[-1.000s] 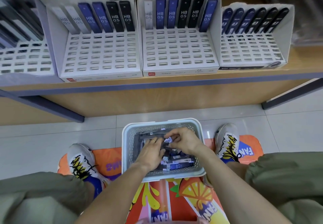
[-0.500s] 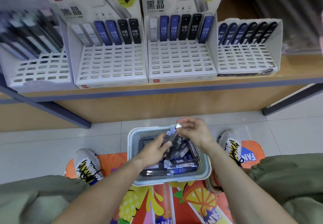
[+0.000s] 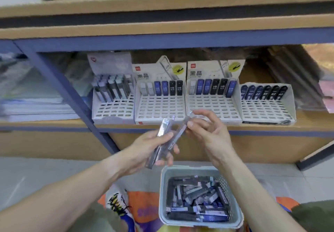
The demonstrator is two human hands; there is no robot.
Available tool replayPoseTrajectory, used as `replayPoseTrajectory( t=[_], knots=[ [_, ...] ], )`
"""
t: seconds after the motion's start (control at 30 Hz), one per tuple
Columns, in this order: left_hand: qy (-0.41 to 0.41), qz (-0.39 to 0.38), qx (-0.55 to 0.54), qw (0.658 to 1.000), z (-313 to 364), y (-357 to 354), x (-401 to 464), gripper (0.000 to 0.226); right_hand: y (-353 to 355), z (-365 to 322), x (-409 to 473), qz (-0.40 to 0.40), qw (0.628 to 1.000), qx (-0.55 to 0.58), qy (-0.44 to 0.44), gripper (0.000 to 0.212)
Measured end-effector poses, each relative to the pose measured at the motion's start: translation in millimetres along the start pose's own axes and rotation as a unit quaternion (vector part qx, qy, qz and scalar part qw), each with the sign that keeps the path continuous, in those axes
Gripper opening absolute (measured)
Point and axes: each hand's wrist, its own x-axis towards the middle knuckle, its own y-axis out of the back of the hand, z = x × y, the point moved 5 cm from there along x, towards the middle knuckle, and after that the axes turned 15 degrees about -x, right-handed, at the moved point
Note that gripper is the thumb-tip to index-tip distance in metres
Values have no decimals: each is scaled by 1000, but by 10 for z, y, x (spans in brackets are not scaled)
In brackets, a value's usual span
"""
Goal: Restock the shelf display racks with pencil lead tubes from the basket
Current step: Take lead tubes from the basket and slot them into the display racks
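Shelf racks [image 3: 214,108] part-filled | basket [image 3: 163,192] holds tubes | both hands grip seemingly clear tubes [image 3: 163,139]

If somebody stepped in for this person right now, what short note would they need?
Left hand: grips a small bundle of lead tubes, raised above the basket.
Right hand: pinches the top of one tube of that bundle.
Basket: on the floor, many tubes inside.
Racks on the shelf: each has only a back row filled, front slots open.
Done: tubes picked up.
Left: slot them into the racks, then repeat.
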Motion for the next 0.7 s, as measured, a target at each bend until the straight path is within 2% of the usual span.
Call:
replayPoseTrajectory(
  t=[0.13, 0.27, 0.37, 0.53, 0.7],
  knots=[
    [-62, 74, -25, 995, 534, 111, -275, 37, -451, -500, 131, 30, 995, -50, 80, 35],
    [-97, 97, -59, 989, 861, 321, -451, 34, -885, -790, 313, 24, 982, -113, 150, 32],
    [-101, 115, -98, 983, 863, 534, -530, 39, -1162, -786, 441, 17, 973, -156, 168, 29],
    [-120, 252, -121, 953, 827, 1009, -452, 29, -1471, -635, 690, 61, 966, -183, 170, 28],
    [-139, 312, -101, 934, 834, 1321, -459, 24, -1753, -549, 985, 94, 944, -232, 214, 26]
  ],
)
